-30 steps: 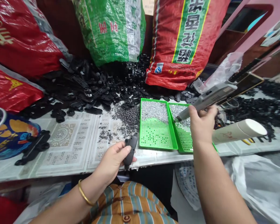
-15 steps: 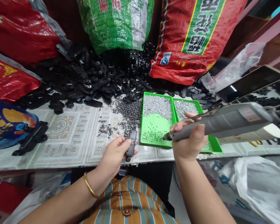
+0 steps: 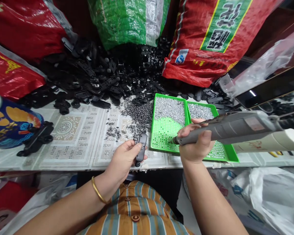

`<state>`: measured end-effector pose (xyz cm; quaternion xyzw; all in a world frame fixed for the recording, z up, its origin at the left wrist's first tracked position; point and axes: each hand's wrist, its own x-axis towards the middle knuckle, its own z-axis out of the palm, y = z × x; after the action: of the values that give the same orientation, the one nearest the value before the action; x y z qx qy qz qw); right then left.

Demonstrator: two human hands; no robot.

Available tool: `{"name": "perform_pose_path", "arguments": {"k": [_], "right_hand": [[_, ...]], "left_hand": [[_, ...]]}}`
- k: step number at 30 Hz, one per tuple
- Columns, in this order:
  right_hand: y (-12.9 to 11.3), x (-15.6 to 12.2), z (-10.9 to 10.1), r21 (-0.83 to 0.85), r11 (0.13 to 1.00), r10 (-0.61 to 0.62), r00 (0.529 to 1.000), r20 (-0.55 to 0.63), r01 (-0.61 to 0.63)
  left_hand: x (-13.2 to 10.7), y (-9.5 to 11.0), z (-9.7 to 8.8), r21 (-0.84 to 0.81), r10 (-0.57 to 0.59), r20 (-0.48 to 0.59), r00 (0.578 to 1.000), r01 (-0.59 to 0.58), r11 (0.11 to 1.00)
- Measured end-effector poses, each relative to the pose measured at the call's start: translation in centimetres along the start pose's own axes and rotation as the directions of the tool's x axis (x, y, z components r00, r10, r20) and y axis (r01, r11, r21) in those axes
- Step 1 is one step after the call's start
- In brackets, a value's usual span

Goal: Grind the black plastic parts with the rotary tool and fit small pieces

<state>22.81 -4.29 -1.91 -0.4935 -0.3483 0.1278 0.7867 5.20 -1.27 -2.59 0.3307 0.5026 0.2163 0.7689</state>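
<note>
Pinched between the thumb and fingers of my left hand point(image 3: 127, 155) is a dark grey oblong plastic part point(image 3: 141, 148) with small round ends, held near the table's front edge. My right hand point(image 3: 197, 143) wraps round a grey electric screwdriver point(image 3: 225, 127), its tip pointing left and down over the green tray point(image 3: 152, 130). That tray has a perforated floor, with many small silver screws point(image 3: 170, 109) heaped at its far side. Whether the screwdriver tip touches the tray I cannot tell.
Black plastic parts point(image 3: 88, 78) pile up along the back, below a green sack point(image 3: 129, 23) and a red sack point(image 3: 193, 49). Tiny black pieces point(image 3: 139, 112) lie left of the tray. A blue patterned tub point(image 3: 14, 124) stands at left, and a phone point(image 3: 271, 86) leans at right.
The view has shifted slightly, so most things appear a little farther right. Both hands keep their holds; the screwdriver tip is still over the tray, a bit further left relative to it.
</note>
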Motion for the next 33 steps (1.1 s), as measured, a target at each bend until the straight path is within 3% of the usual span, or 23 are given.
{"name": "perform_pose_path", "arguments": {"k": [6,13,18,27,33], "right_hand": [[-1.5,0.7,0.7,0.086,0.996,0.002,0.999,-0.034,0.001],[-4.8,-0.5,4.7,0.208,0.967,0.132,0.987,0.089,-0.149],[-4.4,-1.5,6.1,0.238,0.953,0.149,0.973,0.177,-0.19],[-3.6,-1.9,6.6,0.178,0.963,0.17,0.969,0.181,-0.202],[-3.1,-2.2,6.6,0.232,0.954,0.112,0.945,0.307,-0.188]], "left_hand": [[0.1,-0.3,-0.1,0.029,0.032,0.02,0.999,-0.033,0.999],[0.5,-0.6,-0.1,-0.047,0.061,0.035,0.997,-0.06,0.997],[0.5,-0.6,0.1,-0.057,0.091,0.025,0.996,-0.09,0.994],[0.5,-0.9,0.0,-0.098,0.102,0.022,0.995,-0.099,0.99],[0.7,-1.5,0.2,-0.065,0.172,-0.023,0.985,-0.174,0.983]]}}
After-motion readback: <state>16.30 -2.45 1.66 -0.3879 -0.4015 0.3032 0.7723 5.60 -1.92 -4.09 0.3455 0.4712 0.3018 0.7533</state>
